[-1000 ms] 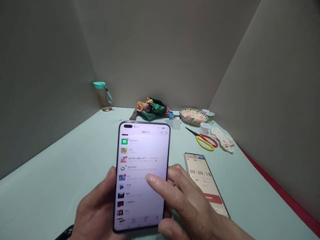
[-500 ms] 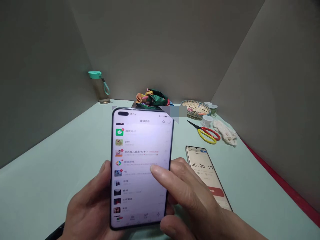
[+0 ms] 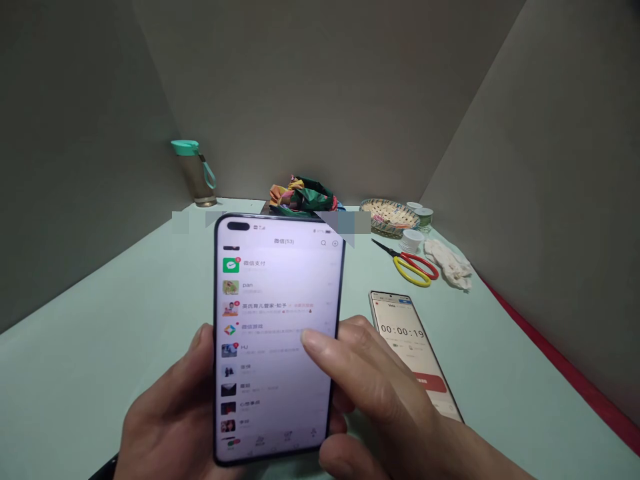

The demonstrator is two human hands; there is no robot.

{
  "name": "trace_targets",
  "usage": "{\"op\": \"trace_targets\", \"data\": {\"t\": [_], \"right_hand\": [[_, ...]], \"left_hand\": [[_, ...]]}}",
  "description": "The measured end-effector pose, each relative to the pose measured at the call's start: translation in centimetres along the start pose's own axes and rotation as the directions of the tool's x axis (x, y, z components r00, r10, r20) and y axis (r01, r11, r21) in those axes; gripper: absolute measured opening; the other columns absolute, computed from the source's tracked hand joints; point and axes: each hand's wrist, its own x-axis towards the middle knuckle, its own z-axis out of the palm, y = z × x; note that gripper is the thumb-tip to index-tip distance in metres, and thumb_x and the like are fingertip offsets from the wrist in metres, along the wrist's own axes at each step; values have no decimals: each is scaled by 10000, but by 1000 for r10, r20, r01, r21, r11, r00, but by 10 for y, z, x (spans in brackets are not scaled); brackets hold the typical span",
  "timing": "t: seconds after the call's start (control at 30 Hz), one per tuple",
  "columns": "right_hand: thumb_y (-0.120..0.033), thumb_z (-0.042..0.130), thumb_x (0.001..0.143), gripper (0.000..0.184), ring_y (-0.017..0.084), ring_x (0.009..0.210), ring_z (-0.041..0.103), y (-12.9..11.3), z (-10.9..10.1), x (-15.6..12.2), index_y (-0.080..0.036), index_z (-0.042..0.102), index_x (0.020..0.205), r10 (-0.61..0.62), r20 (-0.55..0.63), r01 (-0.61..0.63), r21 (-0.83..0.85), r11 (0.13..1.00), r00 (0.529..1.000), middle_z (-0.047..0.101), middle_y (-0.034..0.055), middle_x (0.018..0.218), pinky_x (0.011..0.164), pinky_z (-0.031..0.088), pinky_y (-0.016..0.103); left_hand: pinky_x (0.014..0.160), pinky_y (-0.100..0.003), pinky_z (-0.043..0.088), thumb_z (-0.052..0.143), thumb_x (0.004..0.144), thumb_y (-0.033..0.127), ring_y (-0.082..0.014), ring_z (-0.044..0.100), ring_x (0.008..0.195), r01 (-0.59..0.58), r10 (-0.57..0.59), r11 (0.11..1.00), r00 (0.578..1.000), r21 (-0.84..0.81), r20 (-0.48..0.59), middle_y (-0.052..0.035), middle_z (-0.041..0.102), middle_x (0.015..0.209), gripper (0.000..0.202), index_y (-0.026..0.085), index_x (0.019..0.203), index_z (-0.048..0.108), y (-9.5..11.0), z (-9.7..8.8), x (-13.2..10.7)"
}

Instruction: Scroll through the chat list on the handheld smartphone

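My left hand (image 3: 170,420) grips a black smartphone (image 3: 277,333) upright in front of me, its lit screen showing a list of chats. My right hand (image 3: 370,393) supports the phone's right edge from behind, and its thumb hovers over the middle of the screen. A second phone (image 3: 413,347) lies flat on the pale green table (image 3: 100,333) just right of my right hand, showing a timer at 00:00:19.
At the back stand a clear bottle with a teal lid (image 3: 196,172), a heap of coloured cloth (image 3: 303,197), a woven basket (image 3: 390,217) and small white pots (image 3: 413,240). Red-and-yellow scissors (image 3: 413,267) and a crumpled white cloth (image 3: 450,265) lie right. Grey walls enclose three sides.
The held phone has come up and slightly left in view, nearer the camera. The timer on the lying phone went from 00:00:18 to 00:00:19. My thumb stays over the screen.
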Motion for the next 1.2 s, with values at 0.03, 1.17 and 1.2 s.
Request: {"op": "trace_targets", "data": {"t": [0.03,1.17,1.2], "right_hand": [[-330,355,1064,428,164,803,487,0,2,-2,-162,364,1457,-5,-26,5,-4,1000,1000,522,73,943,704,523,283],[-374,293,1075,450,171,785,497,7,6,0,-165,347,1470,-84,-53,77,-113,991,995,498,51,917,656,497,276],[-372,283,1076,446,170,781,495,7,5,0,-162,350,1463,-81,-53,74,-117,990,995,494,49,911,656,497,275]], "left_hand": [[1101,-447,508,535,988,426,-340,632,1277,14,-14,1000,1000,11,3,-14,789,1165,381,337,1331,673,0,0,0],[1080,-481,486,551,949,546,-345,621,1275,55,-40,995,982,79,-185,-63,790,1141,388,339,1187,776,8,-27,-25],[1081,-484,485,552,951,543,-345,621,1276,56,-40,995,983,83,-178,-60,789,1145,387,344,1202,768,8,-26,-24]]}}
